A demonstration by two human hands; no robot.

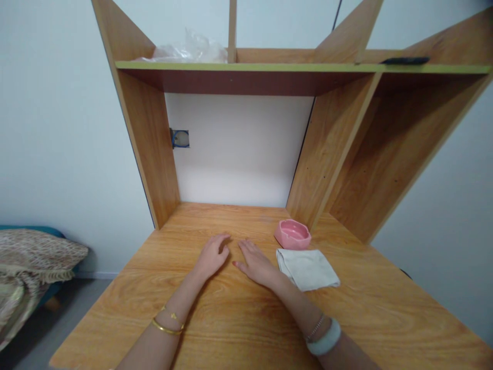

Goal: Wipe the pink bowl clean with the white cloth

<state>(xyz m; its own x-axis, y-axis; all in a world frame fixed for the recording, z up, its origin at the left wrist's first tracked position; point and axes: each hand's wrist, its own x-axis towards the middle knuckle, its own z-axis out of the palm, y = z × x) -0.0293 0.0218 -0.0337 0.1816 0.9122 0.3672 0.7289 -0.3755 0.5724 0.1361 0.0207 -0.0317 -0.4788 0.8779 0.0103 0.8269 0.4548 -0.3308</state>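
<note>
Both my hands rest over the middle of a wooden desk (pixel 227 329), a small gap between them. My left hand (pixel 212 254) is lightly curled with its thumb apart from the fingers, and nothing is in it. Palm down, my right hand (pixel 254 262) lies with fingers stretched out and thumb spread, also holding nothing. To the right of my right hand is a folded pale cloth (pixel 310 270), close to that forearm. Just behind the cloth stands a pink ashtray (pixel 293 235) with a notched, angular rim.
A shelf unit (pixel 246 77) rises from the back of the desk, with upright panels at both sides. Clear plastic bags (pixel 192 49) and a dark thin object (pixel 405 60) lie on its shelf. At left, a patterned throw (pixel 38 252) covers blue furniture. An uncovered wall box (pixel 180 139) shows behind.
</note>
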